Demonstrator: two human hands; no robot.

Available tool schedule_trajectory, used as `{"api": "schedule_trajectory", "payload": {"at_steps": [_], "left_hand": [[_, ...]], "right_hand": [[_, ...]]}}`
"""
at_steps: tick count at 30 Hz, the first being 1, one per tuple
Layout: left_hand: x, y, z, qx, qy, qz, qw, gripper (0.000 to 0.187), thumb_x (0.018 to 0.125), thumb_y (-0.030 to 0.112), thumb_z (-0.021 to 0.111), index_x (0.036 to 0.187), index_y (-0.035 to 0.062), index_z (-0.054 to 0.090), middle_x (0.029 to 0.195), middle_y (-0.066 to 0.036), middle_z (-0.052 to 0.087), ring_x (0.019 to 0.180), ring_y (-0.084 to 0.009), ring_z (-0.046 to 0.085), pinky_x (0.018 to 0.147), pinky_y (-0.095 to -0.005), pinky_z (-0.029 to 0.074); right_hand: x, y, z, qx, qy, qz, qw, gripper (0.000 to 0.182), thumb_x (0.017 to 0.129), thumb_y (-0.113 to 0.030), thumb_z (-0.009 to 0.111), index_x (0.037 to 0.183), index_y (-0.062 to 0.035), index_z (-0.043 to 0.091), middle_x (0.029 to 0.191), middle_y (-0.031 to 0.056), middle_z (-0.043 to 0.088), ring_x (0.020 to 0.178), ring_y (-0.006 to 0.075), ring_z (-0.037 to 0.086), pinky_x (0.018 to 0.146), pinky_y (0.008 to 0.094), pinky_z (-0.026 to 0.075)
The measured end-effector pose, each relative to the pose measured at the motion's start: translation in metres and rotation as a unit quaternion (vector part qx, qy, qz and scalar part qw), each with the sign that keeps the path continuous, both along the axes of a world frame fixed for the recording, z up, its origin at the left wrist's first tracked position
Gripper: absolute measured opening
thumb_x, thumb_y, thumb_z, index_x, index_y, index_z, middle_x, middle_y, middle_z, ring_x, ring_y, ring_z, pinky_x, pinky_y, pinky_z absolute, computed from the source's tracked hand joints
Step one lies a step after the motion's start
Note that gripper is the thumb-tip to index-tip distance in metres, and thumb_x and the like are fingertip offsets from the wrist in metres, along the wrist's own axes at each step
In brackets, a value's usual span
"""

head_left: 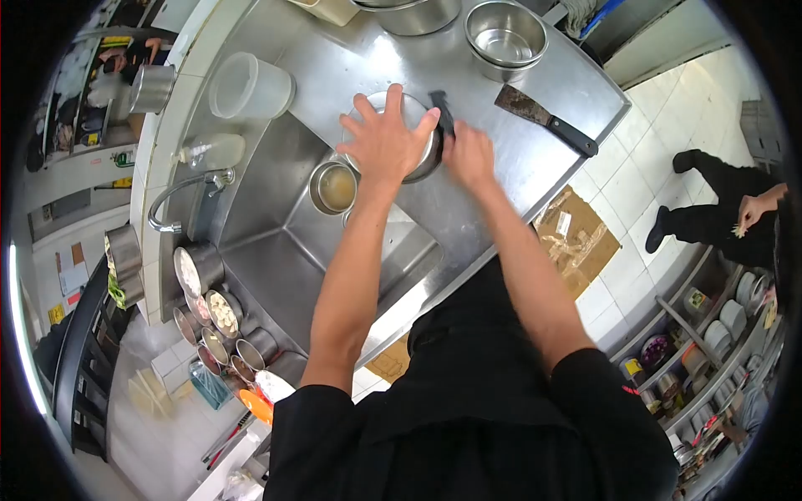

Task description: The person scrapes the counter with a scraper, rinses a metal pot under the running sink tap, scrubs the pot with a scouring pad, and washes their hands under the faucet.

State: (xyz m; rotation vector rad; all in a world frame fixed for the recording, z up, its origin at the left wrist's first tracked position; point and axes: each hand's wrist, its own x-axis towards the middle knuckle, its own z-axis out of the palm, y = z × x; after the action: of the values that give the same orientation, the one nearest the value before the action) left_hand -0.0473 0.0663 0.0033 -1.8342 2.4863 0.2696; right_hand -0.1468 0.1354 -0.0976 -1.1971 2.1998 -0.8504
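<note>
My left hand [383, 144] lies with its fingers spread on a round metal vessel [409, 108], at the edge between the sink and the steel counter. Much of that vessel is hidden beneath the hand. Close beside its right side, my right hand [469, 157] is closed around a dark, flat tool [443, 113]. Motion blurs the tool, so I cannot make out its kind. A small metal pot [336, 187] with cloudy yellowish liquid sits by the sink's edge, left of my left wrist. Farther right, a spatula [547, 121] with a stained wide blade and black handle rests on the counter.
Stacked metal bowls [505, 37] and a large pot [413, 12] stand at the back. Left are a plastic tub [249, 86], a faucet [180, 196] and several food containers [224, 313]. Flattened cardboard [576, 242] lies on the floor; another person [710, 204] is at right.
</note>
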Motion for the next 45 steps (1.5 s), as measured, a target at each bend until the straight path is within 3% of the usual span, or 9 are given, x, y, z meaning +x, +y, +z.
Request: {"api": "schedule_trajectory", "payload": {"at_steps": [4, 6, 11, 13, 26, 30, 32, 36, 45], "left_hand": [[0.016, -0.006, 0.016, 0.115, -0.005, -0.072, 0.991, 0.090, 0.081, 0.074, 0.061, 0.150, 0.0231, 0.034, 0.153, -0.022, 0.029, 0.134, -0.0545, 0.030, 0.100, -0.0730, 0.032], [0.016, -0.008, 0.017, 0.105, 0.001, -0.075, 0.992, 0.089, 0.080, 0.072, 0.064, 0.148, 0.0211, 0.036, 0.153, -0.021, 0.029, 0.134, -0.0533, 0.032, 0.101, -0.0719, 0.032], [0.020, -0.005, -0.019, -0.073, -0.018, -0.128, 0.989, 0.084, 0.077, 0.063, 0.072, 0.142, 0.0171, 0.044, 0.149, -0.014, 0.039, 0.134, -0.0420, 0.040, 0.101, -0.0645, 0.036], [0.022, -0.004, -0.017, -0.062, 0.130, -0.138, 0.980, 0.074, 0.074, 0.058, 0.076, 0.132, 0.0181, 0.054, 0.140, -0.005, 0.050, 0.131, -0.0326, 0.044, 0.096, -0.0598, 0.039], [0.021, 0.005, -0.013, -0.029, 0.038, -0.078, 0.996, 0.055, 0.077, 0.054, 0.072, 0.120, 0.0210, 0.063, 0.130, -0.006, 0.054, 0.124, -0.0312, 0.046, 0.097, -0.0596, 0.036], [0.019, 0.003, -0.007, -0.024, 0.042, -0.111, 0.993, 0.056, 0.077, 0.055, 0.071, 0.121, 0.0208, 0.062, 0.129, -0.006, 0.054, 0.122, -0.0307, 0.047, 0.097, -0.0595, 0.036], [0.018, 0.005, -0.006, -0.024, 0.036, -0.106, 0.993, 0.057, 0.077, 0.054, 0.071, 0.122, 0.0204, 0.061, 0.128, -0.006, 0.054, 0.121, -0.0306, 0.047, 0.097, -0.0591, 0.036], [0.017, 0.004, -0.010, -0.020, 0.042, -0.094, 0.994, 0.058, 0.076, 0.052, 0.072, 0.122, 0.0192, 0.060, 0.128, -0.005, 0.055, 0.121, -0.0303, 0.048, 0.096, -0.0589, 0.036], [0.012, 0.010, -0.020, -0.030, 0.095, -0.012, 0.995, 0.064, 0.075, 0.055, 0.074, 0.130, 0.0260, 0.060, 0.146, -0.008, 0.043, 0.135, -0.0395, 0.035, 0.099, -0.0719, 0.029]], "right_hand": [[-0.058, -0.068, -0.001, -0.077, 0.025, 0.183, 0.980, 0.028, 0.087, -0.018, 0.064, 0.110, -0.0037, 0.067, 0.102, 0.0217, 0.069, 0.099, 0.0421, 0.064, 0.090, 0.0509, 0.050], [-0.071, -0.087, 0.009, 0.012, -0.021, 0.295, 0.955, 0.028, 0.087, -0.020, 0.065, 0.110, -0.0034, 0.068, 0.108, 0.0203, 0.068, 0.103, 0.0408, 0.063, 0.093, 0.0497, 0.048], [-0.041, -0.017, 0.000, -0.023, -0.032, 0.185, 0.982, 0.021, 0.085, -0.018, 0.066, 0.099, -0.0036, 0.068, 0.094, 0.0221, 0.069, 0.093, 0.0443, 0.065, 0.086, 0.0518, 0.050], [-0.031, 0.019, -0.003, -0.024, -0.020, 0.113, 0.993, 0.018, 0.085, -0.018, 0.065, 0.096, -0.0040, 0.067, 0.085, 0.0227, 0.069, 0.085, 0.0468, 0.065, 0.079, 0.0539, 0.052], [0.023, 0.045, -0.009, 0.012, -0.019, -0.003, 1.000, 0.022, 0.085, -0.021, 0.063, 0.099, -0.0046, 0.066, 0.084, 0.0240, 0.069, 0.082, 0.0467, 0.067, 0.077, 0.0550, 0.054], [-0.041, -0.053, 0.006, -0.010, 0.058, 0.248, 0.967, 0.026, 0.080, -0.018, 0.065, 0.103, -0.0073, 0.069, 0.106, 0.0175, 0.070, 0.102, 0.0390, 0.065, 0.088, 0.0492, 0.053], [-0.049, -0.098, 0.016, 0.090, -0.026, 0.314, 0.945, 0.027, 0.081, -0.019, 0.065, 0.105, -0.0078, 0.070, 0.113, 0.0141, 0.070, 0.106, 0.0370, 0.064, 0.089, 0.0471, 0.053], [-0.050, -0.086, -0.002, 0.026, -0.011, 0.297, 0.954, 0.026, 0.083, -0.019, 0.065, 0.105, -0.0063, 0.071, 0.100, 0.0199, 0.070, 0.099, 0.0400, 0.065, 0.087, 0.0476, 0.052], [-0.005, 0.026, -0.002, 0.029, -0.039, 0.007, 0.999, 0.020, 0.085, -0.022, 0.066, 0.095, -0.0043, 0.063, 0.090, 0.0228, 0.069, 0.091, 0.0450, 0.065, 0.079, 0.0555, 0.053]]}}
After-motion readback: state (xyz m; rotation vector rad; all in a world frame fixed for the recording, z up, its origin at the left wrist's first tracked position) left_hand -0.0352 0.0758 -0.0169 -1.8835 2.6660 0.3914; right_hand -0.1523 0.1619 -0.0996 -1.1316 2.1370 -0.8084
